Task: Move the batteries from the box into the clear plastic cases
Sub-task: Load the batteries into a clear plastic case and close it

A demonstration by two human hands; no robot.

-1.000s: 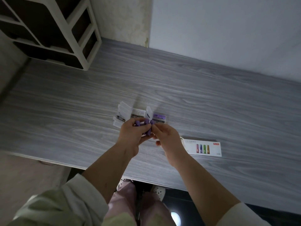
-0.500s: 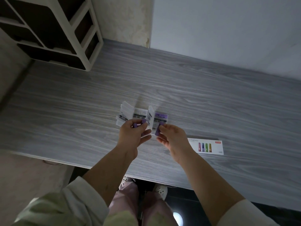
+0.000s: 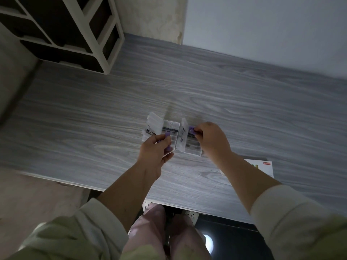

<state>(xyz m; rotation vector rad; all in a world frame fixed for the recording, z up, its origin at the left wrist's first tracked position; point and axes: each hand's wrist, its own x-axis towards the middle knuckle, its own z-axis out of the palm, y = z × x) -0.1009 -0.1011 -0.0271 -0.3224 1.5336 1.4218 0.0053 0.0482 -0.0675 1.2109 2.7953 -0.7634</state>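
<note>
2 clear cases (image 3: 191, 145), 1 label (image 3: 150, 132) perhaps "2200"

Single view, head-worn, wide-angle. Looks forward and steeply down across near edge of grey desk (image 3: 244, 102). Close range: left hand (image 3: 154, 152) and right hand (image 3: 212, 139) mid-frame at clear cases (image 3: 191, 145). Wearer's knees (image 3: 150, 231) at bottom edge. Shelf unit (image 3: 105, 34) top left, wall (image 3: 262, 34) top right. Desk edge runs slanted, so head probably canted. Dim light, fine detail soft.

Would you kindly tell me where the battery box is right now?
In the head view, the battery box lies on the table's right side, partly hidden by the right forearm.
</note>
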